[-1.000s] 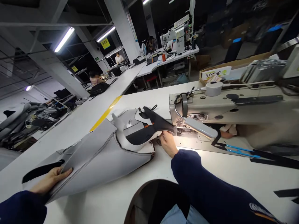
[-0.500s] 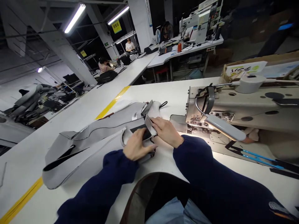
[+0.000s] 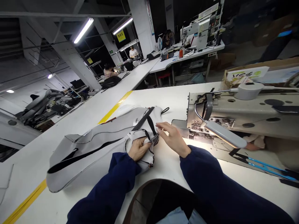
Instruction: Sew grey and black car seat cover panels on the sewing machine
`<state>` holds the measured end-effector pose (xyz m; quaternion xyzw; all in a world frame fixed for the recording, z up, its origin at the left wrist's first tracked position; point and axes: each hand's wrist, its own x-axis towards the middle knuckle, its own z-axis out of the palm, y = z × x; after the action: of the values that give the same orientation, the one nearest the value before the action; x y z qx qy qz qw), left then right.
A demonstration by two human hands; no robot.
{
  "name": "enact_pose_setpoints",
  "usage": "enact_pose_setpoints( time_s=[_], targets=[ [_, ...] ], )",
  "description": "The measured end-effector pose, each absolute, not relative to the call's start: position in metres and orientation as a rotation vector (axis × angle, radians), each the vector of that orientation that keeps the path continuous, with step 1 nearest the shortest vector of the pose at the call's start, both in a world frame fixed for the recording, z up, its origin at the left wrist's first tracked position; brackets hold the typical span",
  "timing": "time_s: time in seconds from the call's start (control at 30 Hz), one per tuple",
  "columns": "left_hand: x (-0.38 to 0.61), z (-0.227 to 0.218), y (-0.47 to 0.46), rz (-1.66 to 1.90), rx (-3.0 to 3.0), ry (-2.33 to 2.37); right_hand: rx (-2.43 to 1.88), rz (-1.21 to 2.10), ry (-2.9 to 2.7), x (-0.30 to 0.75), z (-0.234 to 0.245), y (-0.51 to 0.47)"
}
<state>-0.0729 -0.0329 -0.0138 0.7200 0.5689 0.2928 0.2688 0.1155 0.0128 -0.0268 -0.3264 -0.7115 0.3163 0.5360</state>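
A long grey sewn fabric cover (image 3: 93,158) with dark seams and black inner edges lies across the white table. My left hand (image 3: 138,149) is closed on a bunched fold at the cover's right end, thumb on top. My right hand (image 3: 172,137) is just right of that end, fingers stretched out and apart from the thumb. Its fingertips are beside a black strip (image 3: 151,124); whether they touch it I cannot tell. A white label (image 3: 135,121) shows on the cover, and a small black loop (image 3: 165,110) sticks out at its far end.
To the right stands a sewing machine (image 3: 210,109) with a lit lamp (image 3: 225,133) over it. Blue-handled thread snips (image 3: 263,166) lie in front of it. A cardboard box (image 3: 277,63) is behind. Yellow tape (image 3: 115,107) crosses the table. Co-workers sit farther back.
My right hand has let go of the grey flap and moved slightly right. My left hand now grips a bunched fold, and the dark strip across the cover shows more.
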Motion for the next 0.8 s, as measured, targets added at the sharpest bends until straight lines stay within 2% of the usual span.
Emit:
enact_pose_setpoints(
  time_s=[0.23, 0.37, 0.5, 0.57, 0.7, 0.8],
  targets=[
    [-0.077, -0.022, -0.021, 0.939, 2.332, 1.509, -0.827, 0.509, -1.790, 0.116, -0.037, 0.003],
    [-0.083, 0.016, 0.043, 1.215, 2.216, 1.771, -0.852, 0.493, -1.730, 0.117, -0.055, -0.017],
    [-0.115, 0.074, 0.086, 0.735, 2.444, 1.735, -0.914, 0.573, -1.901, 0.136, -0.087, -0.053],
    [-0.152, 0.087, 0.078, 0.602, 2.533, 1.735, -0.996, 0.605, -1.954, 0.156, -0.105, -0.072],
    [-0.236, 0.060, 0.016, 0.311, 2.044, 2.296, -1.179, 0.739, -1.944, 0.203, -0.138, -0.109],
    [-0.268, 0.018, -0.034, 0.392, 1.735, 2.469, -1.303, 0.725, -1.908, 0.244, -0.151, -0.135]
  ],
)
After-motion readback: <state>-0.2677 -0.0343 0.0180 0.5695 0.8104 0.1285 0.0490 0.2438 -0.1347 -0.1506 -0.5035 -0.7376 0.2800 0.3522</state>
